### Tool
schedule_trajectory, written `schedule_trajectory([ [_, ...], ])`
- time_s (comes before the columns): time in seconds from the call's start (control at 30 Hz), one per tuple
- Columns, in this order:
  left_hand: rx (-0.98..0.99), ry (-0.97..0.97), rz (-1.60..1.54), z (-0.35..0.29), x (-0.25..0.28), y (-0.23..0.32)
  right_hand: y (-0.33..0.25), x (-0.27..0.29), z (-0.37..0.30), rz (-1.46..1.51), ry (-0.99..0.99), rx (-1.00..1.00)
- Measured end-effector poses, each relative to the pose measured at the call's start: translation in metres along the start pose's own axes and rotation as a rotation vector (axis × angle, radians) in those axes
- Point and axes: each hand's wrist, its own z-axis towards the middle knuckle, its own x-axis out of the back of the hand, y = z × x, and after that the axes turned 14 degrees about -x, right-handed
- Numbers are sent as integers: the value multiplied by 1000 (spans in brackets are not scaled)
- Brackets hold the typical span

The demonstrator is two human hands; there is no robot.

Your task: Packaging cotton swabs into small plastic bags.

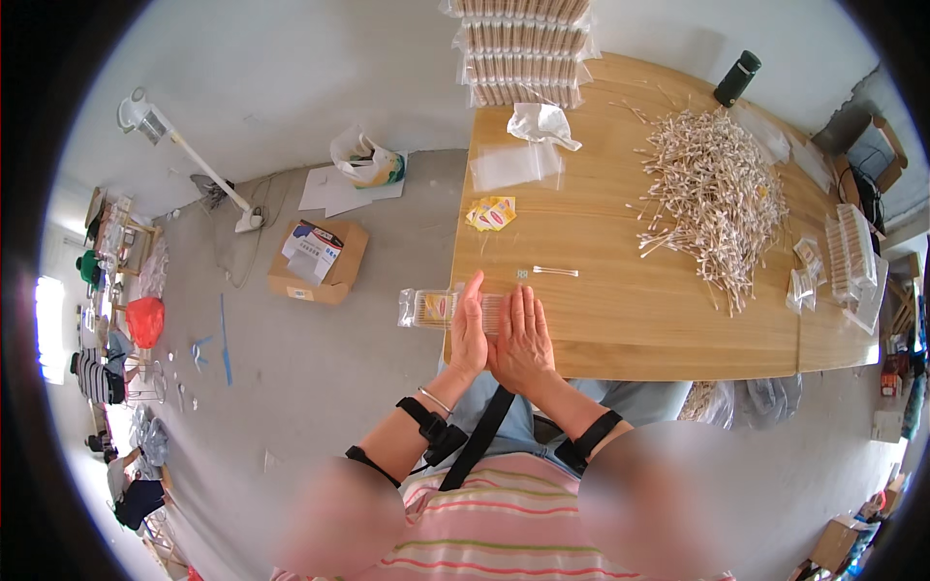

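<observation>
Head view: two bare hands pressed on a clear packet of cotton swabs at the near edge of a wooden table [620, 329].

The left hand [469, 329] and right hand [521, 341] lie side by side, fingers extended, over the clear packet of cotton swabs [436, 308], whose left end overhangs the table edge. A single swab [555, 271] lies just beyond the fingertips; small yellow sachets [492, 213] and an empty clear bag [515, 165] sit farther back. A loose heap of swabs [712, 198] spreads to the right, stacked filled packets [523, 48] at the far edge, a dark bottle [737, 77] beside them. A cardboard box [318, 259] stands on the grey floor, left.
</observation>
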Motion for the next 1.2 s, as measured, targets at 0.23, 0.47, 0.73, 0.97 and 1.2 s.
schedule_trajectory([
  [0.23,16,1,20,6,2,-5,-4,-4,3,-54,65,-13],
  [0.47,8,-19,38,7,5,-2,-5,-1,4,49,69,-26],
  [0.73,-67,-20,175,-4,5,-4,-7,3,-5,4,-16,26],
  [0.97,-51,23,218,-2,4,-2,-9,1,2,-75,-25,29],
  [1.2,-67,44,161,-2,5,-8,-10,-2,3,-51,-29,-7],
])
